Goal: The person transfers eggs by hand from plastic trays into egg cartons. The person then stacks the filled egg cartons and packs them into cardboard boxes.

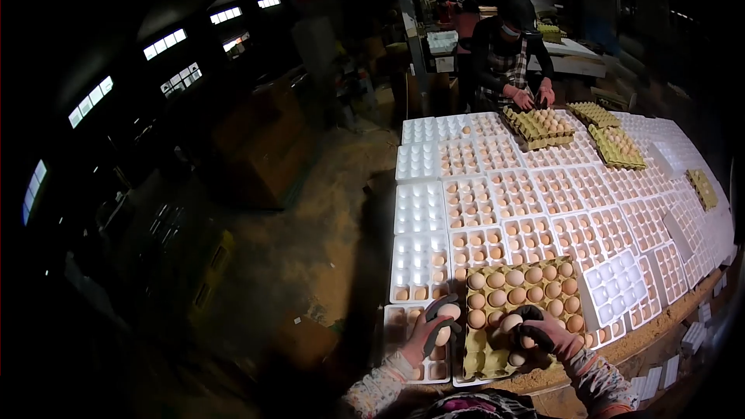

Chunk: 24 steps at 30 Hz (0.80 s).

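My left hand [423, 335], in a dark-fingered glove, is closed around eggs [448, 311] above a white foam tray [386, 341] at the table's near left corner. My right hand [549, 331], gloved the same way, curls its fingers around eggs [511, 323] over the front of a yellowish pulp egg tray [483, 363]. Rows of brown eggs [516, 296] fill the back of that pulp tray, while cups at its front left hold none. Fingers partly hide the eggs in both hands.
White foam trays with eggs cover much of the table. An upturned white tray [615, 289] lies right of the pulp tray. Across the table, a person [512, 62] in pink gloves handles another pulp tray [535, 140]. A post [411, 39] stands behind.
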Motion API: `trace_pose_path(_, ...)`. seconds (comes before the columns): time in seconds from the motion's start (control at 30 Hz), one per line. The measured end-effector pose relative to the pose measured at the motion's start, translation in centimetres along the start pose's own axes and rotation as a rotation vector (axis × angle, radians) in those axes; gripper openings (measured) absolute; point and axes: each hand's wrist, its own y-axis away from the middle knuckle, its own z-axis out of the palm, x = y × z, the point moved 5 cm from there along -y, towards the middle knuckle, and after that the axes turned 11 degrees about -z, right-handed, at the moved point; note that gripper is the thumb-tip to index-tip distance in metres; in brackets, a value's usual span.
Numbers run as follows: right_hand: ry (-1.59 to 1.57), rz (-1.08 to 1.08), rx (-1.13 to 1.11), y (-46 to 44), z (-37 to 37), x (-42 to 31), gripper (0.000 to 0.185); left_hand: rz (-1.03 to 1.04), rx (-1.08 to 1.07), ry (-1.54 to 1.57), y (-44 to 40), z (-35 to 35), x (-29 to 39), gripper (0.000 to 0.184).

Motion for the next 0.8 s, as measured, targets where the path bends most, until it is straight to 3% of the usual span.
trace_pose_path(0.03, 0.185, -0.207, -0.045, -0.5, -0.3, -1.3, 0.032, 0.17, 0.13, -0.591, -0.6, 0.7, 0.9, 0.054)
trace_pose_path(0.07, 0.078, -0.067, 0.029, -1.4, -0.5, -0.2, 0.034, 0.326, 0.252, -1.183, -1.4, 2.1, 1.1, 0.06)
trace_pose_path(0.1, -0.035, 0.065, 0.12, -2.2, -0.8, 1.0, 0.037, 0.303, 0.312, -1.545, -2.5, 3.0, 0.2, 0.067)
trace_pose_path(0.13, 0.171, 0.098, 0.037, -3.3, -0.6, 1.2, 0.04, 0.244, 0.336, -1.893, -3.1, 3.8, -1.6, 0.075)
trace_pose_path(0.17, 0.834, -0.158, 0.028, -3.6, 1.1, -2.5, 0.041, 0.196, 0.363, -2.109, -3.8, 4.5, -2.6, 0.081)
trace_pose_path(0.2, 1.179, -0.25, -0.074, -4.6, 1.7, -1.2, 0.044, 0.168, 0.39, -2.155, -4.9, 4.6, -3.0, 0.076)
trace_pose_path(0.23, 1.396, -0.075, -0.077, -5.0, 3.3, -2.2, 0.044, 0.16, 0.366, -2.042, -4.7, 5.0, -1.6, 0.07)
trace_pose_path(0.33, 1.714, -0.041, -0.263, -5.8, 4.3, 2.1, 0.049, 0.179, 0.318, -1.57, -3.1, 4.0, 0.3, 0.064)
trace_pose_path(0.4, 1.703, -0.053, -0.224, -6.1, 4.3, 2.5, 0.05, 0.235, 0.287, -1.254, -1.6, 2.5, 0.8, 0.064)
trace_pose_path(0.47, 1.544, -0.012, -0.224, -6.5, 3.1, 1.8, 0.051, 0.127, 0.262, -1.171, 0.4, -0.7, 0.7, 0.064)
trace_pose_path(0.5, 1.392, 0.137, -0.251, -7.1, 2.5, 0.9, 0.05, 0.1, 0.33, -1.093, 0.5, -3.8, 0.6, 0.064)
trace_pose_path(0.53, 1.338, 0.025, -0.205, -7.2, 1.4, 0.9, 0.053, 0.133, 0.444, -1.216, 0.4, -6.6, 2.3, 0.066)
trace_pose_path(0.57, 0.985, 0.157, -0.119, -8.8, 0.9, 0.5, 0.054, 0.019, 0.518, -1.222, -0.2, -10.0, 4.2, 0.064)
trace_pose_path(0.6, 0.627, 0.286, -0.031, -10.6, 0.8, 0.0, 0.055, 0.158, 0.645, -1.509, -1.4, -12.8, 5.3, 0.061)
trace_pose_path(0.63, 0.535, 0.166, -0.044, -13.5, 1.5, -0.3, 0.057, 0.257, 0.622, -1.6, -3.0, -14.5, 7.0, 0.056)
trace_pose_path(0.67, 0.839, 0.071, -0.247, -20.9, 5.5, -2.6, 0.057, 0.379, 0.431, -1.881, -6.9, -15.8, 9.0, 0.049)
trace_pose_path(0.73, 1.105, -0.378, -0.406, -27.4, 7.0, 3.0, 0.052, 0.473, 0.287, -2.078, -12.1, -19.4, 6.8, 0.042)
trace_pose_path(0.8, 1.267, -0.215, -0.829, -33.4, 8.8, 9.5, 0.05, 0.086, 0.058, -2.111, -14.7, -20.5, 7.6, 0.042)
